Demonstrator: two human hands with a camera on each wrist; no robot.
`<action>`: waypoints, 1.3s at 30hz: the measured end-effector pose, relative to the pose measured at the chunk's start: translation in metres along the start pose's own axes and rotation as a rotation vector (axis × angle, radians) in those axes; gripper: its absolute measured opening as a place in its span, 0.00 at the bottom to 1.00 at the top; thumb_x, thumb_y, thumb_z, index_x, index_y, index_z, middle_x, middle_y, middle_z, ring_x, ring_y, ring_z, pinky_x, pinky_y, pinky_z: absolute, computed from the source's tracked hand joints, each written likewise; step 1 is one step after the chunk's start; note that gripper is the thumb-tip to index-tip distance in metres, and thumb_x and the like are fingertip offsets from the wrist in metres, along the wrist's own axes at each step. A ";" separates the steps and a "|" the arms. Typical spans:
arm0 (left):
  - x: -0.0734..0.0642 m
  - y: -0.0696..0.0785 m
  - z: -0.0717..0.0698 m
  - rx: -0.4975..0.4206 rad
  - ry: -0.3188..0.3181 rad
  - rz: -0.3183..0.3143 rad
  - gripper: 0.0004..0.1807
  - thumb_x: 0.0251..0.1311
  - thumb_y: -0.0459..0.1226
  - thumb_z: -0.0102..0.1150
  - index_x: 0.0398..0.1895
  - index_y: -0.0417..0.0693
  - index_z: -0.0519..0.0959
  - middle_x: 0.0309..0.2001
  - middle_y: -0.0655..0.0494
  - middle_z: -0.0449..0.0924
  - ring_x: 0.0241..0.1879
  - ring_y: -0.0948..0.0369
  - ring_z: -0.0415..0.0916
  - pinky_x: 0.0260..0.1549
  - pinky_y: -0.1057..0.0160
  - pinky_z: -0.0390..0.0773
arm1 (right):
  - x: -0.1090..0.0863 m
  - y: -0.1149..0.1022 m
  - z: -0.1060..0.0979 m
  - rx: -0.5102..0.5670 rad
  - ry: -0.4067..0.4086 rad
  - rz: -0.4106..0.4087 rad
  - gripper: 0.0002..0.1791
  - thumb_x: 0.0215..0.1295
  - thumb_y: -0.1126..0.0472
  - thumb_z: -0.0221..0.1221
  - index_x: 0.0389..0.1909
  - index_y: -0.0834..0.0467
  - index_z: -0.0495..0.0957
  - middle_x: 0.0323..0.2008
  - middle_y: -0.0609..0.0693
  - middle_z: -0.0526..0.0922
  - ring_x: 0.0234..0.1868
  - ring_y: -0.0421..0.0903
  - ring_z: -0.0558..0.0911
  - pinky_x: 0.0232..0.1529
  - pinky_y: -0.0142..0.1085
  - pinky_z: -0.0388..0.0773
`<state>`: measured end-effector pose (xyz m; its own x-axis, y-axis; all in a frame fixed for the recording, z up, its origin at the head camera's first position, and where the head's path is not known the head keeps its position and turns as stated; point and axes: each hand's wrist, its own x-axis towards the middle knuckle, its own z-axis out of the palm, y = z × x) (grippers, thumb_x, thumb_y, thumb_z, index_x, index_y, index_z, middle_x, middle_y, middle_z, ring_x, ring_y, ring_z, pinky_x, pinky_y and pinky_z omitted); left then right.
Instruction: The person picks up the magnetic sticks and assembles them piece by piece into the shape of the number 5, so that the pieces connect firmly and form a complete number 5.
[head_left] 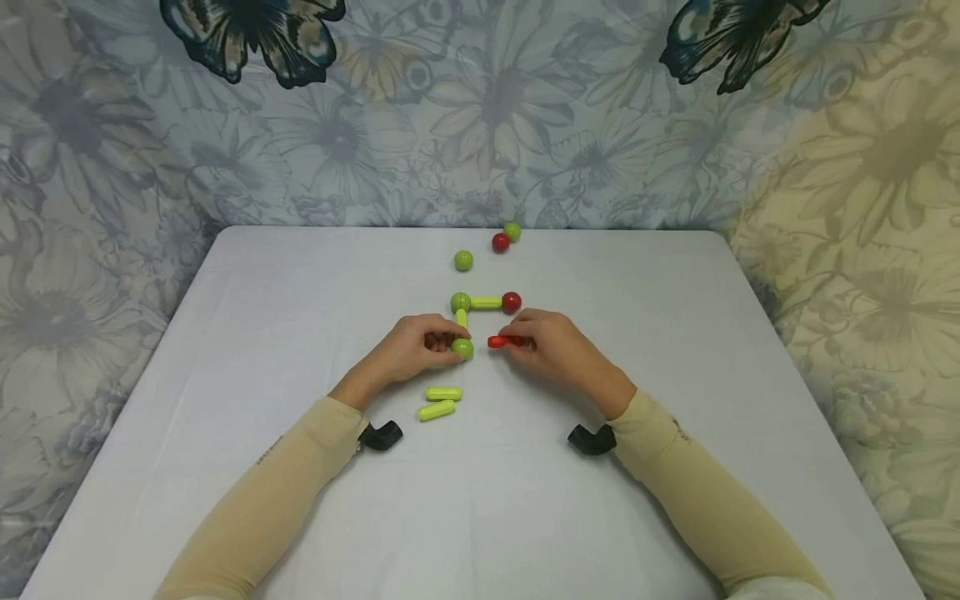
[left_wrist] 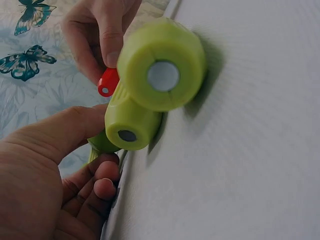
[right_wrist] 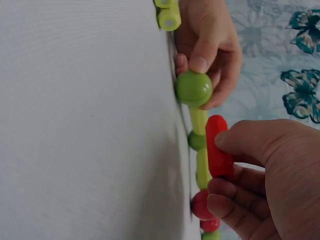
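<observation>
My left hand (head_left: pixel 412 348) grips a green ball (head_left: pixel 462 349) between thumb and fingers. From that ball a yellow-green rod (head_left: pixel 461 318) runs to a second green ball (head_left: pixel 461 302). Another yellow-green rod (head_left: pixel 486 302) joins the second ball to a red ball (head_left: pixel 512 302) on the right, making an angled chain on the table. My right hand (head_left: pixel 558 346) pinches a short red rod (right_wrist: pixel 219 146) between thumb and fingers. In the head view, the red rod's free end points left toward the held ball, with a small gap between them.
Two loose yellow-green rods (head_left: pixel 444 393) lie in front of the left hand, grey discs visible on their ends in the left wrist view. Farther back are a loose green ball (head_left: pixel 463 261), a red ball (head_left: pixel 501 242) and another green ball (head_left: pixel 512 232). The white table (head_left: pixel 300 275) ends at a flowered wall.
</observation>
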<state>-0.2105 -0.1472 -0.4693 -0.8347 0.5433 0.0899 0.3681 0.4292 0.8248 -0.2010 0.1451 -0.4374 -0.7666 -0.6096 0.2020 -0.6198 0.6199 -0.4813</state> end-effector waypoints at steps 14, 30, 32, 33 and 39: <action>-0.001 -0.005 0.000 -0.010 0.014 -0.009 0.18 0.65 0.36 0.79 0.58 0.54 0.90 0.38 0.59 0.82 0.37 0.58 0.78 0.38 0.60 0.78 | 0.002 0.008 0.019 0.034 0.050 -0.074 0.11 0.70 0.64 0.73 0.51 0.58 0.92 0.44 0.47 0.87 0.42 0.43 0.84 0.44 0.37 0.83; -0.001 -0.004 0.001 0.010 0.019 0.000 0.19 0.64 0.38 0.80 0.58 0.53 0.90 0.37 0.60 0.82 0.36 0.59 0.77 0.37 0.62 0.77 | 0.006 0.007 0.025 0.043 0.022 -0.093 0.12 0.72 0.62 0.72 0.54 0.57 0.92 0.46 0.48 0.87 0.45 0.43 0.85 0.48 0.38 0.84; -0.001 -0.004 0.001 0.013 0.019 0.002 0.20 0.64 0.39 0.80 0.58 0.53 0.90 0.37 0.60 0.82 0.36 0.59 0.77 0.37 0.62 0.77 | 0.006 0.007 0.025 0.040 0.016 -0.087 0.12 0.72 0.62 0.72 0.54 0.58 0.91 0.46 0.48 0.87 0.45 0.43 0.85 0.48 0.38 0.84; -0.001 -0.005 0.001 0.014 0.019 0.002 0.20 0.64 0.39 0.80 0.58 0.53 0.90 0.37 0.60 0.82 0.35 0.59 0.77 0.36 0.62 0.77 | 0.006 0.007 0.025 0.036 0.016 -0.083 0.12 0.71 0.62 0.73 0.54 0.58 0.91 0.46 0.48 0.87 0.45 0.43 0.84 0.47 0.38 0.84; 0.000 -0.004 0.002 0.006 0.013 0.002 0.19 0.64 0.38 0.80 0.58 0.54 0.90 0.37 0.60 0.83 0.35 0.59 0.77 0.36 0.62 0.77 | 0.005 0.006 0.024 0.017 0.015 -0.061 0.13 0.70 0.62 0.74 0.53 0.58 0.92 0.45 0.48 0.87 0.44 0.44 0.85 0.47 0.38 0.84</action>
<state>-0.2114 -0.1475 -0.4735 -0.8395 0.5344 0.0988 0.3720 0.4327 0.8212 -0.2044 0.1337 -0.4602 -0.7301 -0.6383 0.2440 -0.6624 0.5735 -0.4820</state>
